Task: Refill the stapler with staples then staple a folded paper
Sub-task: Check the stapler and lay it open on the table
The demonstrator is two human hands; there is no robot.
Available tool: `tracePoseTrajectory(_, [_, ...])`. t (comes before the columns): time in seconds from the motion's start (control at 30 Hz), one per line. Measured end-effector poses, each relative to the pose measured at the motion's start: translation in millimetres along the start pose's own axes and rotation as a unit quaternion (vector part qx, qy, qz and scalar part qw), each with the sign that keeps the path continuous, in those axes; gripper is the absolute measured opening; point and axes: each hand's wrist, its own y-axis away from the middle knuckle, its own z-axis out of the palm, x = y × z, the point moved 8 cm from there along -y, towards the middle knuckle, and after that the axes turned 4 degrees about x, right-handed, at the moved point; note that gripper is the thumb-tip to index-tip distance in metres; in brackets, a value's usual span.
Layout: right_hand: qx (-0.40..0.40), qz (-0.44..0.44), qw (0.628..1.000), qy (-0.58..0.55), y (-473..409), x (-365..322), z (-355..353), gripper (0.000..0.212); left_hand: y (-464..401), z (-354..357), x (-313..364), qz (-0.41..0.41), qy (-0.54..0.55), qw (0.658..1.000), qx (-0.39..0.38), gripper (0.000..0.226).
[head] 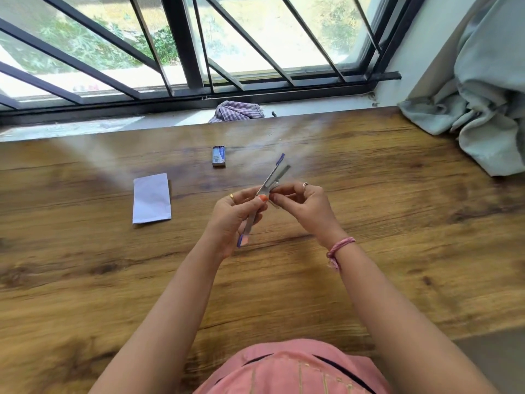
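Pink clothing (292,368) fills the bottom edge at 6 o'clock, and both forearms reach up from it to meet over the middle of the wooden table (369,223). Held above the table, the stapler (272,177) is swung open: a long silver arm with blue tips runs from 7 to 1 o'clock, a second metal channel splaying beside it. Gripping its lower part, the left hand (235,214) has fingers curled round it, thumb pressed near the hinge. Opposite, the right hand (306,206) pinches at the hinge with curled fingers; what it pinches is too small to tell. At 10 o'clock lies the folded paper (152,199), flat. At 12 o'clock sits a small staple box (218,156), well apart.
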Motion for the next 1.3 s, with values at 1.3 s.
tracePoseTrajectory(1.3, [0.050, -0.072, 0.984, 0.152, 28, 47, -60, 0.025, -28, 16, -40, -0.030, 0.000, 1.000, 0.005, 0.015])
